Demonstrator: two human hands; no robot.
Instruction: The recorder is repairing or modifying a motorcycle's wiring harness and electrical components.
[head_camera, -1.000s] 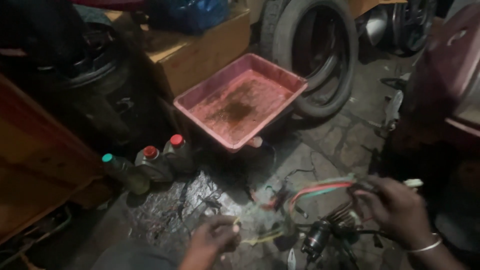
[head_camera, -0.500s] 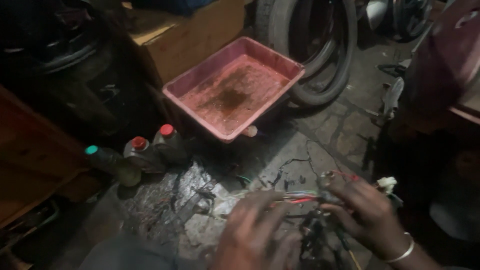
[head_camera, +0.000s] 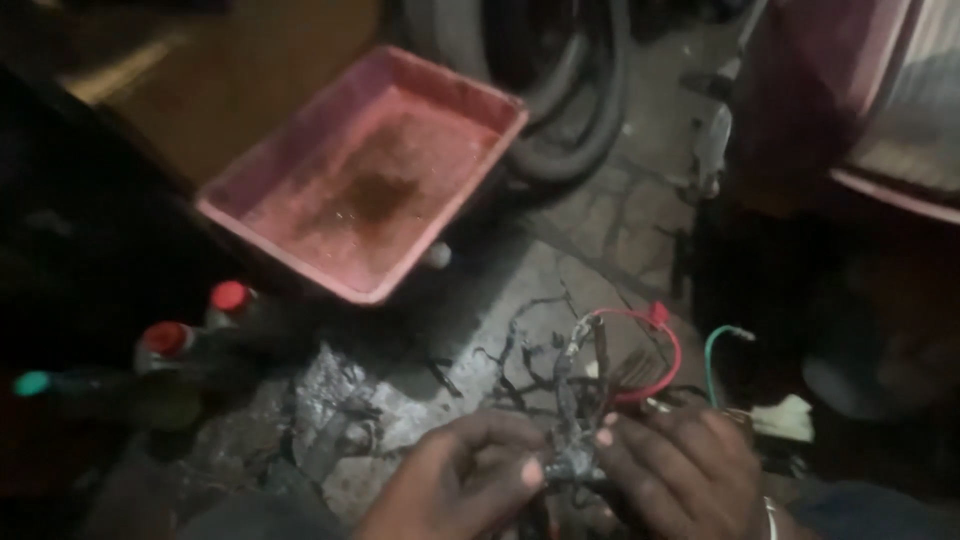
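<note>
Low in the head view, my left hand (head_camera: 470, 480) and my right hand (head_camera: 680, 470) meet on a dark tangle of wires (head_camera: 570, 450) above the dirty floor. Both pinch the same black clump between fingertips. A red wire loop (head_camera: 655, 350) rises out of the bundle, and a green wire (head_camera: 715, 345) curls up to its right. A small white connector (head_camera: 790, 415) lies past my right hand. A metal bangle (head_camera: 768, 518) circles my right wrist.
A grimy red plastic tray (head_camera: 250, 200) sits tilted at the upper left. Two red-capped bottles (head_camera: 200, 325) and a green-capped one (head_camera: 60, 388) stand at the left. A tyre (head_camera: 590, 110) leans behind the tray. A dark red vehicle body (head_camera: 830, 90) fills the right side.
The view has swung down and closer. My left hand came right and joined my right hand on the wire bundle, and both now sit lower in the frame.
</note>
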